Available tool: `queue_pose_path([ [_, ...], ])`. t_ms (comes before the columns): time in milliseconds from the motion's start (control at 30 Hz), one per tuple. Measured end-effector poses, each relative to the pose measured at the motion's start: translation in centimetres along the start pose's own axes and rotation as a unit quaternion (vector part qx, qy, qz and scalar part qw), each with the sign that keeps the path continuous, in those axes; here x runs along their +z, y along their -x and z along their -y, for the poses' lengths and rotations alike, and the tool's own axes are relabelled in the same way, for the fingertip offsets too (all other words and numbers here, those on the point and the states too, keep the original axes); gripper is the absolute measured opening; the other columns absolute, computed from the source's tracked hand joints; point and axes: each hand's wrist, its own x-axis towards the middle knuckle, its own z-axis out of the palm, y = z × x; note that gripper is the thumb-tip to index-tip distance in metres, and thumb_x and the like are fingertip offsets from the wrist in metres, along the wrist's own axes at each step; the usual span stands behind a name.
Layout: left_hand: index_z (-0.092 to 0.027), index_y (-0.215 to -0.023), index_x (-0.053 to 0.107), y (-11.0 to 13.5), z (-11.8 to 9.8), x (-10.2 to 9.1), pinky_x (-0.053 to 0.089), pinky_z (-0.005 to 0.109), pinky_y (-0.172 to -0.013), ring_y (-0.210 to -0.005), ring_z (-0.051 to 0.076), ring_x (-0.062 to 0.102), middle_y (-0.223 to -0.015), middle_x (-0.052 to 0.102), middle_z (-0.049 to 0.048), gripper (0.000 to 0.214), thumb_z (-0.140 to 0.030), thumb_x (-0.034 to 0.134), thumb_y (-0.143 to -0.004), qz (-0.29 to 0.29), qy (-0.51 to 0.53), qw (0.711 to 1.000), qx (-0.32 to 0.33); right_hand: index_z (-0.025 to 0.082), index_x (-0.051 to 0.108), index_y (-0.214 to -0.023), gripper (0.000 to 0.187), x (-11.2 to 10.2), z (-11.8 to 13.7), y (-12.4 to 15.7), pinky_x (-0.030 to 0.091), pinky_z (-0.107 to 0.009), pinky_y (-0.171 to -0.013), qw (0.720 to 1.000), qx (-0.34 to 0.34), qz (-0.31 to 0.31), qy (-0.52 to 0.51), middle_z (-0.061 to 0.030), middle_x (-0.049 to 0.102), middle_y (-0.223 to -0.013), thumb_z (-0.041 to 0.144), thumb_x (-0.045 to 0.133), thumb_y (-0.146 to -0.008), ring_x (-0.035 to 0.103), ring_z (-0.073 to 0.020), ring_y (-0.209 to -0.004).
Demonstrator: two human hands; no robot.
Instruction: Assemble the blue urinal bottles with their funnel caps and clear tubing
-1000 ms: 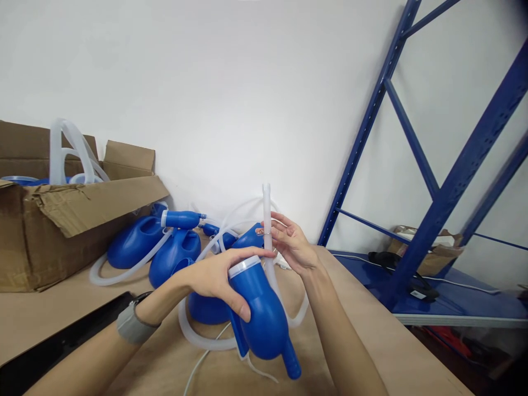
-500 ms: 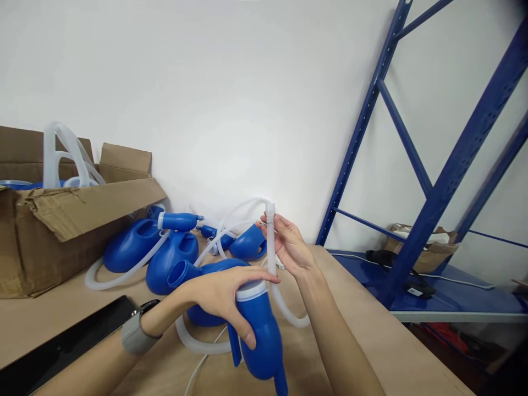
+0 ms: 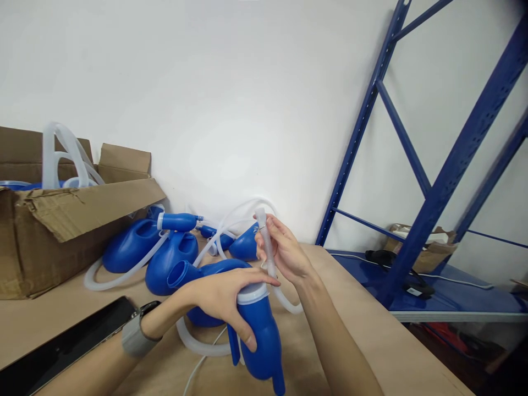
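My left hand (image 3: 220,300) grips a blue plastic bottle (image 3: 260,335) by its white-rimmed neck, holding it above the brown table (image 3: 371,341). My right hand (image 3: 284,250) pinches the end of a translucent tube (image 3: 264,239) just above the bottle's mouth; a thin wire clip sits near the tube's tip. The tube curves down and away behind my right wrist. A grey watch is on my left wrist.
Several blue plastic vessels (image 3: 171,261) with coiled clear hoses lie at the back of the table. An open cardboard box (image 3: 61,225) with hoses stands at the left. A dark flat slab (image 3: 61,344) lies near my left forearm. Blue metal shelving (image 3: 437,187) stands at the right.
My right hand has lowered the tube's end towards the bottle's mouth and tilted it left. My left hand has dropped the bottle slightly.
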Motion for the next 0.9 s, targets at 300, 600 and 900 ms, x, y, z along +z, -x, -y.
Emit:
queue_pose_path([
  [300, -0.027, -0.144, 0.059, -0.7, 1.0, 1.1, 0.043, 0.045, -0.117, -0.138, 0.038, 0.054, -0.152, 0.057, 0.0105, 0.108, -0.056, 0.097, -0.048, 0.061, -0.023, 0.998, 0.010, 0.022, 0.067, -0.117, 0.048, -1.8, 0.9, -0.3, 0.030, -0.020, -0.038, 0.996, -0.074, -0.051, 0.020, 0.0043, 0.057, -0.075, 0.055, 0.078, -0.083, 0.044, -0.0051, -0.046],
  [600, -0.027, -0.116, 0.059, 5.5, -0.6, -8.2, 0.059, 0.037, -0.089, -0.112, 0.029, 0.067, -0.122, 0.070, 0.0032, 0.053, -0.046, 0.086, -0.074, -0.323, 0.144, 0.935, 0.000, 0.018, 0.073, -0.123, 0.050, -2.5, 2.5, 1.5, 0.032, -0.024, -0.048, 0.955, -0.044, 0.006, 0.293, 0.0034, 0.052, -0.066, 0.058, 0.061, -0.096, 0.042, -0.0091, -0.052],
  [900, -0.026, -0.114, 0.054, 5.0, -1.1, -7.3, 0.060, 0.033, -0.085, -0.109, 0.027, 0.067, -0.124, 0.067, 0.0059, 0.056, -0.043, 0.088, -0.073, -0.395, 0.113, 0.912, -0.002, 0.030, 0.072, -0.131, 0.038, -0.5, 2.1, 1.9, 0.046, -0.042, -0.100, 0.869, -0.133, 0.042, 0.475, -0.0041, 0.074, -0.123, 0.032, 0.043, -0.105, 0.065, -0.0279, -0.112],
])
